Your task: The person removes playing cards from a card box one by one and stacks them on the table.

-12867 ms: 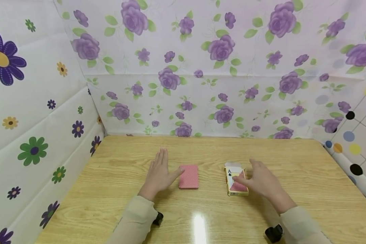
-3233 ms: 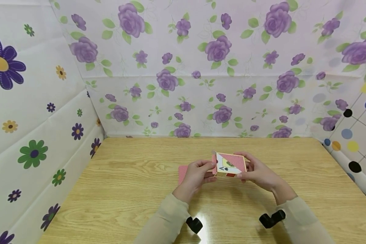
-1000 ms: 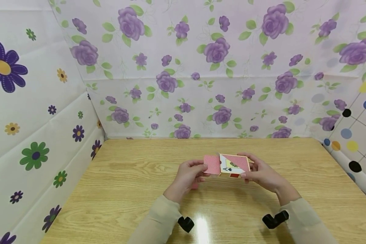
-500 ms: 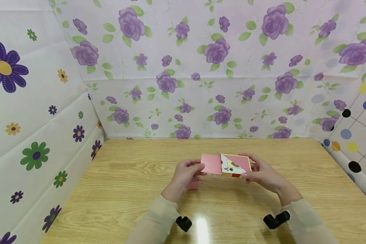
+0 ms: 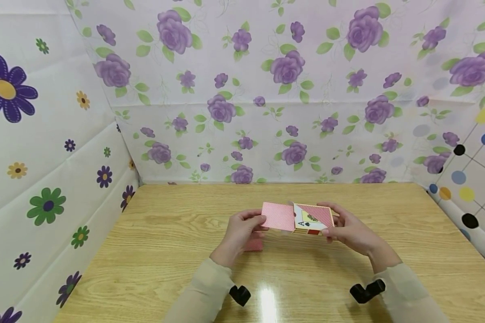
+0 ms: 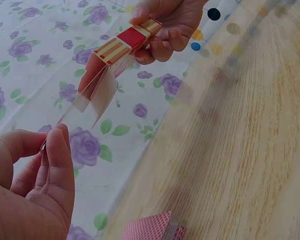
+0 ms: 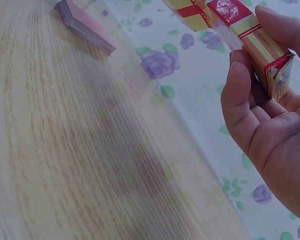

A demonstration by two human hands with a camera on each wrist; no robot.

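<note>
Above the table, my right hand (image 5: 353,231) holds a card box (image 5: 312,217) with an ace of spades printed on its face. Its thumb and fingers grip the box's two narrow sides, as the right wrist view shows with the yellow-and-red box (image 7: 262,47). Between thumb and fingers my left hand (image 5: 238,232) pinches the left end of a red-backed playing card (image 5: 278,216). The card's right end meets the box's open end; how much is inside is hidden. Beneath the left hand, a stack of red-backed cards (image 5: 253,245) lies on the table, partly covered.
The wooden table (image 5: 165,224) extends around both hands. A floral sheet (image 5: 258,116) hangs behind its far edge, with patterned sheets at both sides. Each wrist wears a black camera (image 5: 240,295).
Earlier both hands were apart, with box and stack on the table. The box was then lifted. Over the last second the left hand has drawn the card leftward; the right hand barely moved.
</note>
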